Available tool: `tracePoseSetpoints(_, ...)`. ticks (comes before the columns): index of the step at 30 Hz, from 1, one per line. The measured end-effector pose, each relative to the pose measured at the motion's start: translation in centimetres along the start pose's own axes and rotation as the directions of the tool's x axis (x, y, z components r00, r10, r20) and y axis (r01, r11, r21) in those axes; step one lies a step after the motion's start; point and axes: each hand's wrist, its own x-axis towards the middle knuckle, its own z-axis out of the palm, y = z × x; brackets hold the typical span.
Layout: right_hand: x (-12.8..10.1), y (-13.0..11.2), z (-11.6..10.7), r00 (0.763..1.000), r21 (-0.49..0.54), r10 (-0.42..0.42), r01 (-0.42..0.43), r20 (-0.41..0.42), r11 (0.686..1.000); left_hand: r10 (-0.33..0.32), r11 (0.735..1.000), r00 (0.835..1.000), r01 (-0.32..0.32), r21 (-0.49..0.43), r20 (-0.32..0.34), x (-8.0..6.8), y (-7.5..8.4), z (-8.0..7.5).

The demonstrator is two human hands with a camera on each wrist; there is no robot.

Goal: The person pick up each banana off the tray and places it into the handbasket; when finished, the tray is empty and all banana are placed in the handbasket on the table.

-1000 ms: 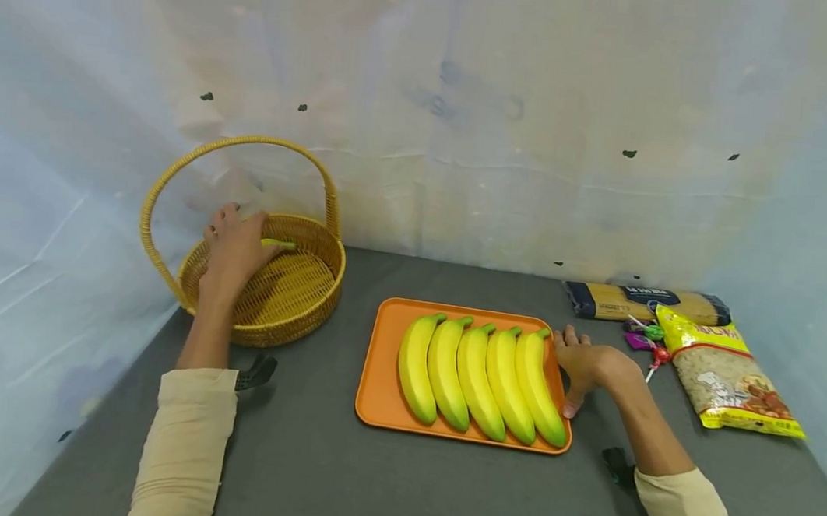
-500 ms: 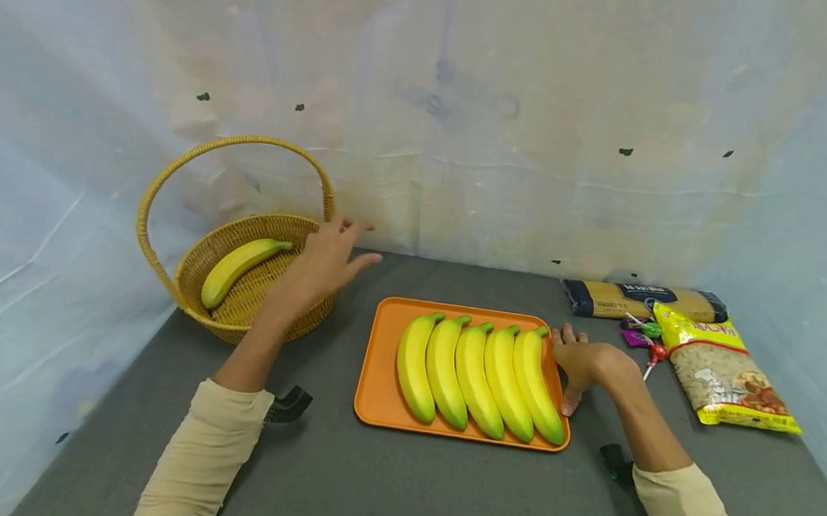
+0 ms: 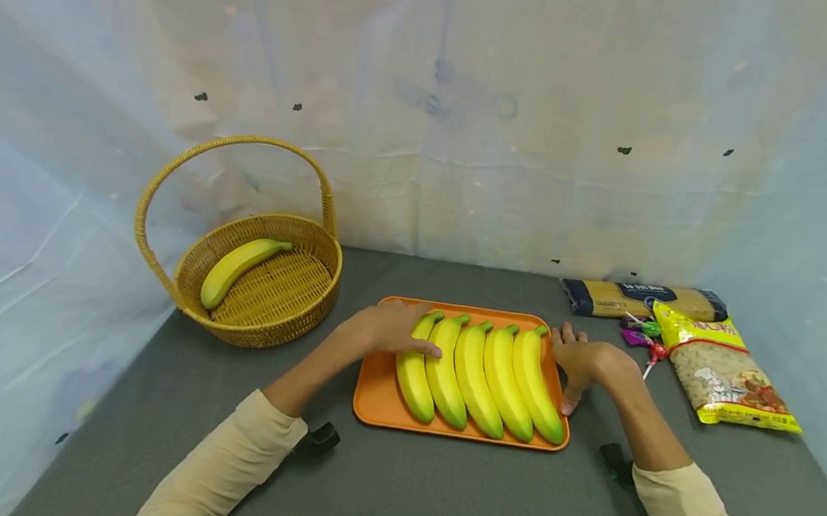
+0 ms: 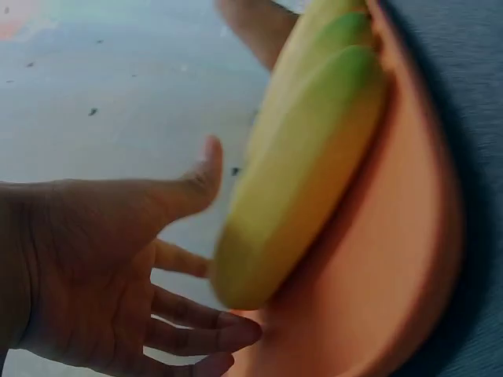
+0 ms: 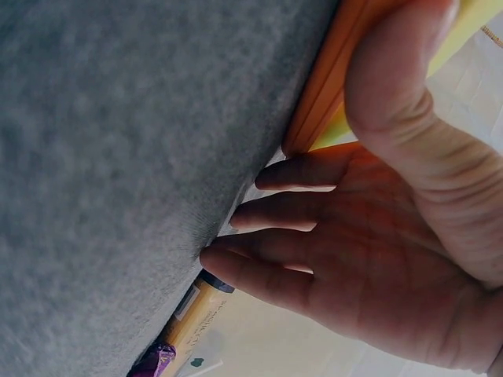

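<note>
Pale plastic sheeting [image 3: 462,136] backs a dark grey tabletop [image 3: 402,483] on three sides. Near the middle of the tabletop lies an orange tray [image 3: 375,388] carrying five bananas side by side, stems pointing to 12 o'clock.

The left hand [image 3: 387,328] reaches in from 7 o'clock and lies over the stem end of the leftmost banana [image 3: 413,371], at the tray's 10 o'clock corner. In the left wrist view the left hand [image 4: 102,267] has its fingers spread and only loosely bent, the thumb up beside the banana [image 4: 299,181] and the fingertips just at its end; the grip is not closed around the fruit, and whether the palm presses it cannot be told.

The right hand [image 3: 583,362] rests at 3 o'clock of the tray, palm down on the tabletop, its thumb along the tray's right rim beside the rightmost banana [image 3: 536,385]. The right wrist view shows the right hand [image 5: 377,259] holding nothing, with straight fingers [image 5: 259,276] on the grey cloth and the thumb over the orange edge [image 5: 330,86].

At 10 o'clock of the tray, well apart from it, stands a wicker basket [image 3: 313,299] with a tall hoop handle; one banana [image 3: 237,268] lies inside it. At 2 o'clock lie a spaghetti packet [image 3: 639,301], a yellow bag of grain [image 3: 723,375] and, between them, some small wrapped sweets [image 3: 644,336].
</note>
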Motion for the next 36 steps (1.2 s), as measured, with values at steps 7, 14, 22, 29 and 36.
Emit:
tracePoseSetpoints(7, 4.8, 3.9, 1.9, 1.000, -0.017, 0.000, 0.000, -0.007, 1.000, 0.005, 1.000, 1.000, -0.005, -0.007, 0.009, 0.1, 0.0, 0.5)
tracePoseSetpoints(14, 3.1, 2.5, 1.3, 1.000, -0.025, -0.002, 0.002, -0.001, 1.000, 0.009, 1.000, 0.999, -0.009, -0.004, 0.042, 0.1, -0.1, 0.2)
tracePoseSetpoints(22, -0.8, -0.8, -0.4, 1.000, 0.015, -0.006, 0.006, -0.004, 1.000, 0.027, 0.999, 1.000, -0.028, -0.028, -0.013, -0.9, 0.1, -1.2)
tracePoseSetpoints(29, -0.9, -1.0, -0.4, 1.000, 0.002, -0.003, 0.003, -0.005, 1.000, 0.031, 0.999, 0.989, -0.035, -0.026, -0.145, -2.3, -0.7, -3.5)
tracePoseSetpoints(36, -1.0, -0.9, -0.4, 1.000, 0.011, -0.005, 0.005, -0.004, 1.000, 0.011, 0.997, 0.929, -0.039, -0.069, -0.369, -4.6, -2.2, -6.5)
